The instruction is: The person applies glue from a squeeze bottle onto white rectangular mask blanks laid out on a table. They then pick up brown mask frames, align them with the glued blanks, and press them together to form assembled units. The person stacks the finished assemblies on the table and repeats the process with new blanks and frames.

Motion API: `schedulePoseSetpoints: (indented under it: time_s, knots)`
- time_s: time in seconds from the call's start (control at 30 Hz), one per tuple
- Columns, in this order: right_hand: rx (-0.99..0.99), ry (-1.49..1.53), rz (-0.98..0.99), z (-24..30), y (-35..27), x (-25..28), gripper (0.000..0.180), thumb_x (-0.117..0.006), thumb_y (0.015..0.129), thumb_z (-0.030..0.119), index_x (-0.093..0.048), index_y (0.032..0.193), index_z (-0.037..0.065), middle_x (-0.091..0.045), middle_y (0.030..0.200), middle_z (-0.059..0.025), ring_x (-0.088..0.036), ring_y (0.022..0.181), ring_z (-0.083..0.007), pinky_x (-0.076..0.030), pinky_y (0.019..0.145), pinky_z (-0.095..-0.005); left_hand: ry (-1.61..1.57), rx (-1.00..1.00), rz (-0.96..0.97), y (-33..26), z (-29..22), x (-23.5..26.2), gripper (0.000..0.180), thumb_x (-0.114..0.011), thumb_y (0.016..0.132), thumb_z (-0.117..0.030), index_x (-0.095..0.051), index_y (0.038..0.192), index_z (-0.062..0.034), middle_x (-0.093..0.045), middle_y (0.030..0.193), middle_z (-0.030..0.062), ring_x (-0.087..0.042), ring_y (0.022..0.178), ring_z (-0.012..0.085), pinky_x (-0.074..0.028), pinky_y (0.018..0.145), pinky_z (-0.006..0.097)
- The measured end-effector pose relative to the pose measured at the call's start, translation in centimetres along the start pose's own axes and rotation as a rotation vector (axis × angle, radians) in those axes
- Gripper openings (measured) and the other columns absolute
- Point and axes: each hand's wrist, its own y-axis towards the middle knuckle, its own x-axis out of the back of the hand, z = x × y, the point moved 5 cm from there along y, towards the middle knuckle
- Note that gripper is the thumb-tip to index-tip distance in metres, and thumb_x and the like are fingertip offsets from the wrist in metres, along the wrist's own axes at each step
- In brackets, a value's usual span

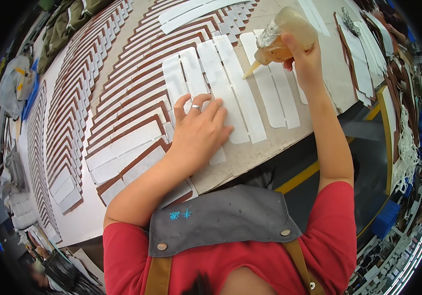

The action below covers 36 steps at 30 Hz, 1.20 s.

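My right hand (310, 69) grips a clear squeeze bottle (292, 27) of amber liquid, tipped with its nozzle pointing down and to the left. Silvery wrap covers the bottle's neck. The pale nozzle tip is at a white slotted panel (240, 105); whether it touches cannot be told. My left hand (200, 129), a ring on one finger, lies with fingers spread on the white panels (175, 78) just left of that one. To the right of the nozzle lies another pair of white strips (276, 96).
Overlapping rows of brown-edged white pieces (137, 83) cover the table's left side. A curved white strip (196, 12) lies at the far side. Stacked brown and white pieces (356, 59) sit at the right. The table's near edge (250, 167) runs in front of me; a blue bin (387, 219) stands lower right.
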Motion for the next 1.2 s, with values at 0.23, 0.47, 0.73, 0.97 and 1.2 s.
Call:
schedulePoseSetpoints:
  time_s: [0.23,0.47,0.73,0.97,1.2]
  knots:
    - [-0.085,0.030,0.018,0.6,-4.1,1.8,0.049,-0.075,0.076,0.034,-0.051,0.106,0.003,-0.056,0.075,-0.0024,-0.046,0.046,-0.0048,-0.037,0.038,-0.0175,0.029,-0.008,0.010,0.0,-0.2,0.1,0.029,-0.069,0.074,-0.025,-0.061,0.096,-0.0089,-0.059,0.108,0.0007,-0.049,0.111,0.0202,-0.022,0.100,0.045]
    - [-0.177,0.041,0.052,0.8,-8.3,3.1,0.052,-0.073,0.077,0.038,-0.051,0.108,0.003,-0.057,0.079,-0.0019,-0.047,0.048,-0.0045,-0.035,0.037,-0.0167,0.015,0.022,0.025,0.1,-0.4,0.5,0.029,-0.068,0.076,-0.024,-0.060,0.098,-0.0077,-0.056,0.112,0.0020,-0.048,0.110,0.0214,-0.024,0.098,0.044]
    - [-0.064,0.403,0.107,1.4,-1.4,5.3,0.054,-0.059,0.084,0.052,-0.051,0.112,0.006,-0.060,0.098,-0.0030,-0.059,0.079,-0.0126,-0.049,0.060,-0.0278,-0.077,-0.007,0.098,0.9,0.2,1.0,0.027,-0.066,0.077,-0.024,-0.059,0.097,-0.0057,-0.056,0.106,0.0051,-0.050,0.106,0.0236,-0.027,0.095,0.044]
    - [0.217,0.091,-0.115,0.9,5.5,2.8,0.030,-0.066,0.085,0.035,-0.059,0.086,0.006,-0.060,0.068,-0.0013,-0.055,0.050,-0.0076,-0.041,0.038,-0.0195,-0.155,-0.051,0.094,3.8,-2.4,1.0,0.026,-0.063,0.080,-0.022,-0.058,0.101,-0.0062,-0.058,0.110,0.0044,-0.050,0.106,0.0246,-0.026,0.095,0.044]
    - [0.212,0.043,-0.014,-1.1,7.9,2.1,0.031,-0.065,0.085,0.036,-0.059,0.084,0.006,-0.059,0.067,-0.0008,-0.053,0.048,-0.0067,-0.038,0.036,-0.0183,-0.160,-0.107,0.147,4.7,-4.0,-1.1,0.030,-0.059,0.083,-0.025,-0.058,0.107,-0.0057,-0.053,0.122,0.0054,-0.045,0.116,0.0254,-0.021,0.102,0.047]
